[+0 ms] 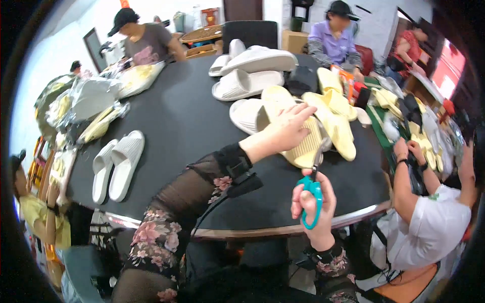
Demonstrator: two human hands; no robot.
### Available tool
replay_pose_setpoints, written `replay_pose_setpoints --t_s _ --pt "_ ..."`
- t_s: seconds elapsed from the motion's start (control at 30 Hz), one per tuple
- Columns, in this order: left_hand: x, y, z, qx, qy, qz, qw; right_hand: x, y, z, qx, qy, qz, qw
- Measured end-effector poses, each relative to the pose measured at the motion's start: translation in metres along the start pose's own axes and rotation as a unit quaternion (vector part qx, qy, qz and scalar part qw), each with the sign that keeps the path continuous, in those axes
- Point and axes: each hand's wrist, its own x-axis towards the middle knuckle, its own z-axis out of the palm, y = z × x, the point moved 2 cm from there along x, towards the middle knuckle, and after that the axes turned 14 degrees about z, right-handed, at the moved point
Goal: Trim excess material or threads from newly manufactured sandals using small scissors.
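My left hand rests over a pale yellow slide slipper with a ribbed strap, its fingers stretched out and hiding part of it. Teal-handled scissors are in my right hand. Their metal blades point up and away, beside the yellow slipper. More yellow slippers lie heaped just to the right of my left hand. Behind it sit several off-white slippers with ribbed straps, and a black slipper is among them.
A light grey pair of slippers stands on the dark table at left. Plastic-bagged slippers pile up at the far left. On a green surface at right lie loose slippers and bags. Co-workers sit around, one in white close on the right.
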Motion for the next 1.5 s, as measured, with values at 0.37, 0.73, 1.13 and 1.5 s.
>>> replay_pose_setpoints --t_s 0.37,0.73,1.13,1.5 --pt "-0.163 -0.007 -0.192 0.219 0.091 -0.200 0.951 -0.005 -0.002 0.027 -0.065 -0.011 0.005 0.998" --pt "-0.387 -0.001 -0.342 0.449 -0.074 -0.436 0.776 0.016 0.004 0.099 -0.160 -0.119 0.068 0.978" --pt "-0.399 -0.024 -0.351 0.355 -0.071 -0.422 0.831 0.008 0.023 0.117 -0.257 -0.196 0.116 0.939" --pt "-0.265 -0.003 -0.259 0.064 0.004 -0.418 0.906 0.013 0.006 0.116 -0.248 -0.173 0.102 0.948"
